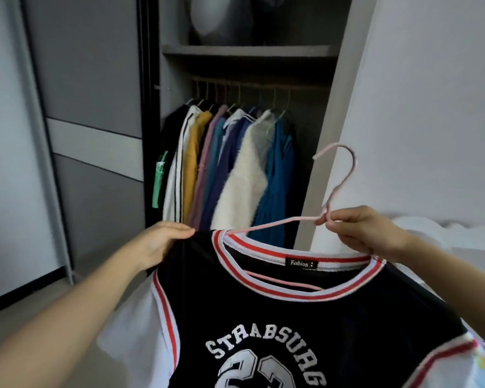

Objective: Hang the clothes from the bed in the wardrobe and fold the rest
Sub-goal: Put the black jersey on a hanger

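Left hand (163,242) grips jersey (263,317) shoulder; right hand (367,233) pinches pink hanger (277,225) neck before wardrobe (247,50).

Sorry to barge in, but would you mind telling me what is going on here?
A person is fitting a dark jersey onto a pink hanger in front of the open wardrobe. The right hand pinches the hanger just below its hook, while the left hand grips the jersey's shoulder. The hanger sits partly inside the collar, and the jersey is not yet on the rail, where other clothes hang.
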The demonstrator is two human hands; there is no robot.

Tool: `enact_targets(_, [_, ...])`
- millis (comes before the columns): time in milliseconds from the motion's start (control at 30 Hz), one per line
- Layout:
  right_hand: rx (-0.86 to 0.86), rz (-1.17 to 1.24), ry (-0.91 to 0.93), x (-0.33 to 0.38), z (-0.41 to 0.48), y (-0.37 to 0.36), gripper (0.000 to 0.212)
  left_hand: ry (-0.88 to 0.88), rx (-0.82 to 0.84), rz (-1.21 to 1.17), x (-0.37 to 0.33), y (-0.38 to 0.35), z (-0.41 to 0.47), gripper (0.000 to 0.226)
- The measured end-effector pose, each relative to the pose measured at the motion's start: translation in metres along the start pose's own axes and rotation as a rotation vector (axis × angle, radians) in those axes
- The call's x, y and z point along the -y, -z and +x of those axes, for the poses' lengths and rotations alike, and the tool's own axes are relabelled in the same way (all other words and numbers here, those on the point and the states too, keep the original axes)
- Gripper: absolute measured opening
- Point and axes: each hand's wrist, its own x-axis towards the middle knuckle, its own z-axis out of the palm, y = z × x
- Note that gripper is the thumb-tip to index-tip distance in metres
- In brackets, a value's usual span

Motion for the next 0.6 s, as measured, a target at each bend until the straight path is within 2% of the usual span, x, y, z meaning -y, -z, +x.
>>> enact_targets(167, [0.061, -0.073, 0.030, 0.015, 0.042, -0.017, 0.022, 0.029, -0.036, 0.067, -0.001, 0.032, 0.013, 0.015])
enact_targets(333, [0.011, -0.082, -0.026, 0.008, 0.095, 0.003, 0.021, -0.054, -0.065, 0.551, -0.022, 0.052, 0.067, 0.021])
enact_targets(500, [-0.071, -0.146, -0.073, 0.001, 0.141, 0.024, 0.020, -0.177, -0.022, 0.797, -0.051, 0.043, 0.140, 0.037])
enact_targets(600, [-0.135, -0.196, -0.096, 0.000, 0.161, 0.035, 0.019, -0.238, -0.007, 0.852, -0.057, 0.037, 0.180, 0.044])
